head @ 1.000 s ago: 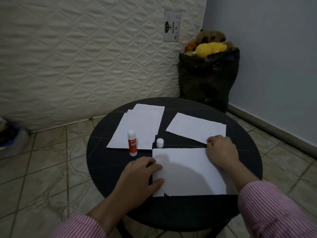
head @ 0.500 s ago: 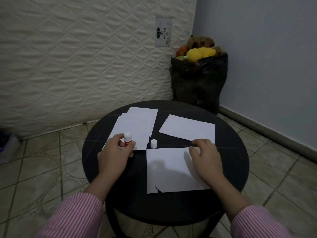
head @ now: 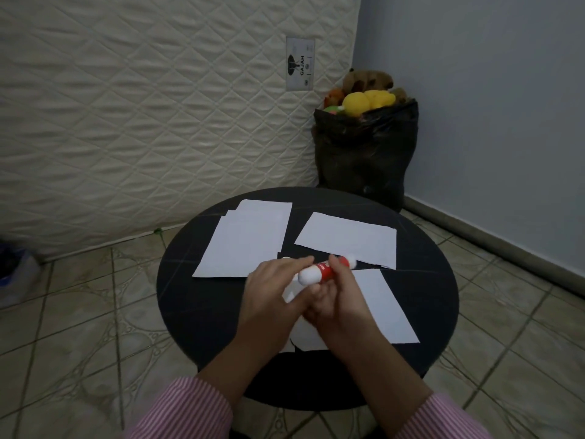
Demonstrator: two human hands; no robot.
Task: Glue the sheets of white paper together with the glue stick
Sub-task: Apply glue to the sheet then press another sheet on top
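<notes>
Both hands hold the red-and-white glue stick [head: 323, 271] level above the round black table [head: 190, 299]. My right hand [head: 338, 299] grips its red middle. My left hand [head: 273, 291] pinches its white near end. A small white cap [head: 286, 258] peeks out behind my left fingers on the table. One white sheet [head: 381, 307] lies under my hands, partly hidden. A stack of white sheets [head: 248, 242] lies at the back left, and a single sheet [head: 348, 240] at the back right.
A black bag [head: 364, 153] full of plush toys stands on the floor behind the table, against a quilted mattress [head: 142, 106] and a blue wall. Tiled floor surrounds the table.
My left hand lifted the glue stick from the stack of sheets and brought it to the middle. My right hand left the near sheet and took hold of the stick too.
</notes>
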